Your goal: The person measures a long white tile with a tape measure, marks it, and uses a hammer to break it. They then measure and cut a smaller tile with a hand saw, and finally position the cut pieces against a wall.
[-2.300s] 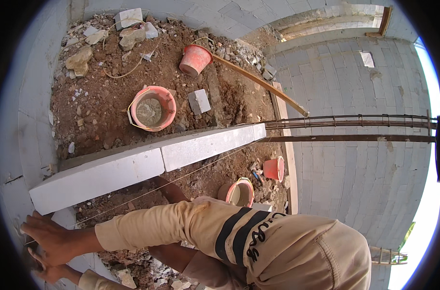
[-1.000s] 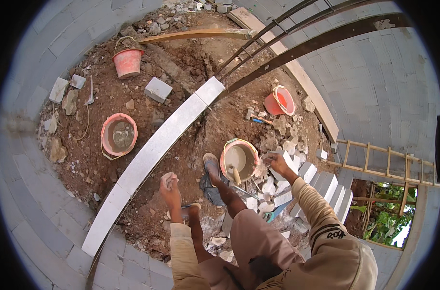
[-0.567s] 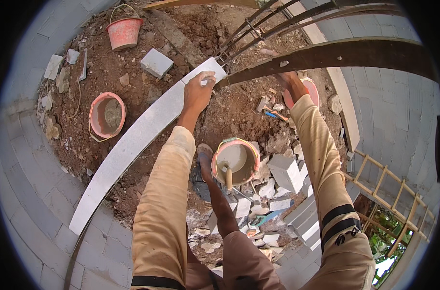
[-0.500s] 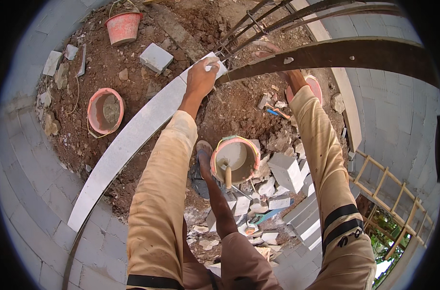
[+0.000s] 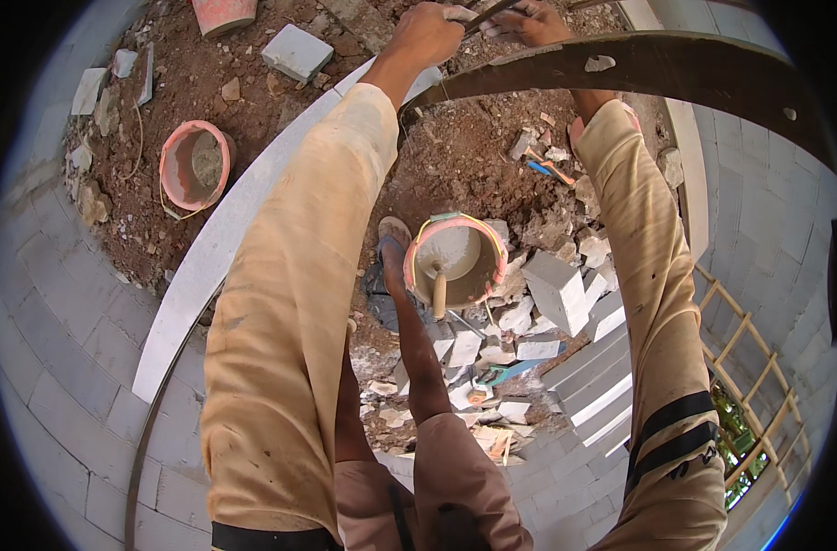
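My left hand (image 5: pixel 428 39) is closed round a dark steel bar (image 5: pixel 489 13) near the upper edge of the view. Facing it, my right hand (image 5: pixel 531 22) has its fingers bent in beside the bar; anything pinched there is too small to make out. A dark wooden plank (image 5: pixel 657 72) passes below my right hand and over that forearm. Its left end meets a narrow pale strip of block wall top (image 5: pixel 253 188), which my left sleeve partly covers.
Below stands a mortar bucket (image 5: pixel 409 275) with a wooden-handled tool (image 5: pixel 440 296) in it. Another bucket (image 5: pixel 166 170) sits on the soil at left, near a loose block (image 5: pixel 297 52). Block rubble (image 5: pixel 558 292) lies right of my leg, and a wooden ladder (image 5: pixel 758 367) leans at right.
My left hand has left the wall top and moved up and right to the steel bar. My right hand has come up beside it. The view has shifted.
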